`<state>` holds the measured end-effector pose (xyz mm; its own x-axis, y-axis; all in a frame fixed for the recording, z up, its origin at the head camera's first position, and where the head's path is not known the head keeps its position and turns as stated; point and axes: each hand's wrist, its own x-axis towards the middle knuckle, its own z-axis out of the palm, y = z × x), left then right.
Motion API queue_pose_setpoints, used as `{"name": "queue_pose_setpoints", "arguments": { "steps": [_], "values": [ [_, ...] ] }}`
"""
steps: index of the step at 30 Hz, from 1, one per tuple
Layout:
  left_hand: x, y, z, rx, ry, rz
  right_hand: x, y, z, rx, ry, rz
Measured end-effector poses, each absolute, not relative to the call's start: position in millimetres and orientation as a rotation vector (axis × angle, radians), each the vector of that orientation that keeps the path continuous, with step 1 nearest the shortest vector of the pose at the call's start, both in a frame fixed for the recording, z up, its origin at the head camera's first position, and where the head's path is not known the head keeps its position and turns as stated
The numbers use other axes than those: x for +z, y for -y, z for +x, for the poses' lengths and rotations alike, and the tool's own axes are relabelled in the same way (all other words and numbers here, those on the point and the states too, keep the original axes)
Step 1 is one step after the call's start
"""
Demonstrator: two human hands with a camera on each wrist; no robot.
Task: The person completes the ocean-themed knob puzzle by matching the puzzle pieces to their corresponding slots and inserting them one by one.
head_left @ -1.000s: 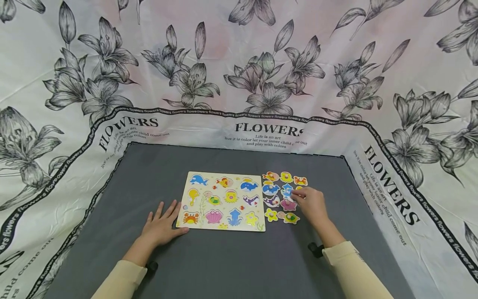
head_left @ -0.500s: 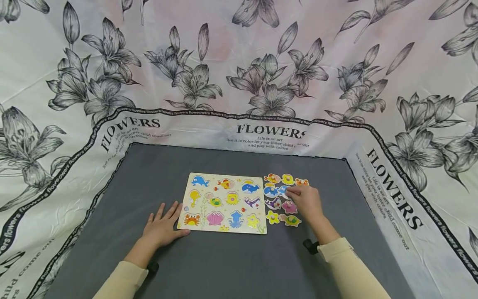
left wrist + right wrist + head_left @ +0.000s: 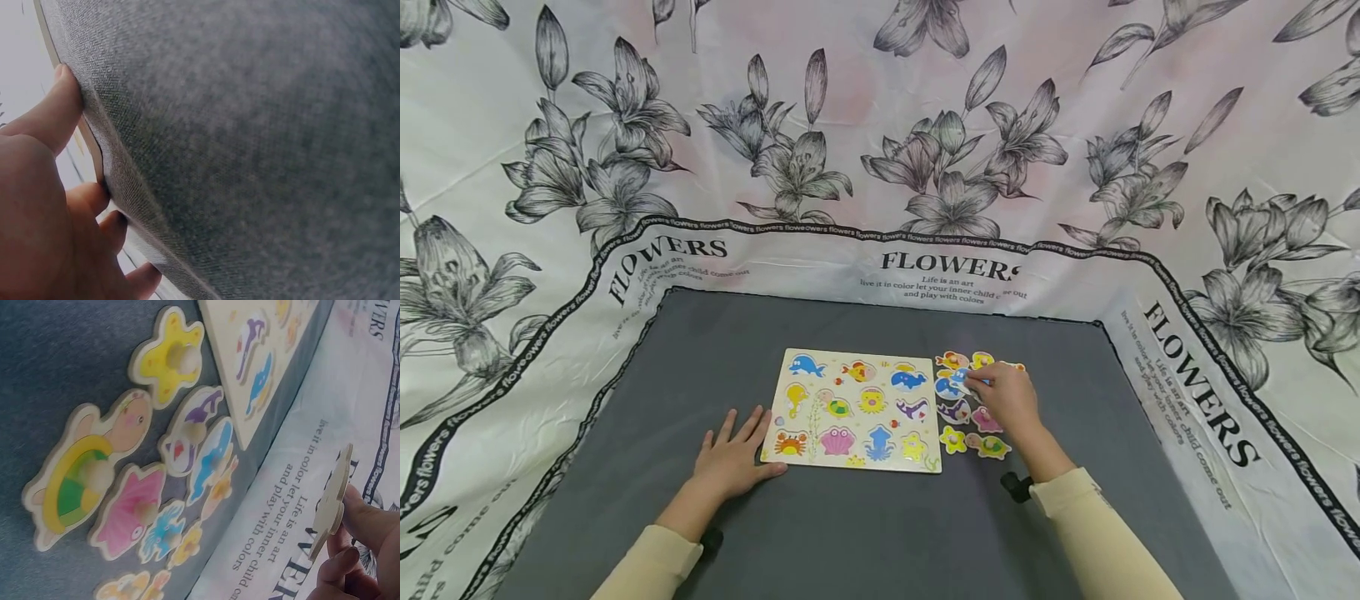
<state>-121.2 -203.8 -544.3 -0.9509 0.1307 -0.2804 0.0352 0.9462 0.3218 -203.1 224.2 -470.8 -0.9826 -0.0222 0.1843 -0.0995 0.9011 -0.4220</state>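
My right hand pinches a wooden puzzle piece between thumb and fingers, raised over the loose pieces beside the board. Its wavy bare edge and back face the right wrist camera; in the head view its front shows blue. The wooden puzzle board, printed with sea animals, lies flat on the grey cloth. My left hand rests at the board's left edge, fingers spread and thumb along the front corner. In the left wrist view, the thumb and fingers lie against the board's edge.
Loose knobbed pieces lie right of the board: a yellow star, a turtle, a pink shell, a purple-and-white whale, a blue whale and several more. A flower-printed cloth borders the grey tabletop.
My right hand has moved left toward the board, carrying the blue piece from among the loose pieces. The left hand stays at the board's edge. The head view has shifted slightly.
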Motion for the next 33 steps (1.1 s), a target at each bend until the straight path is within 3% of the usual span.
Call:
{"name": "queue_pose_setpoints", "arguments": {
  "steps": [33],
  "values": [
    [-544,206,-121,0.506,-2.795,0.116,-457,-182,-228,0.745,2.871,0.2]
  ]
}}
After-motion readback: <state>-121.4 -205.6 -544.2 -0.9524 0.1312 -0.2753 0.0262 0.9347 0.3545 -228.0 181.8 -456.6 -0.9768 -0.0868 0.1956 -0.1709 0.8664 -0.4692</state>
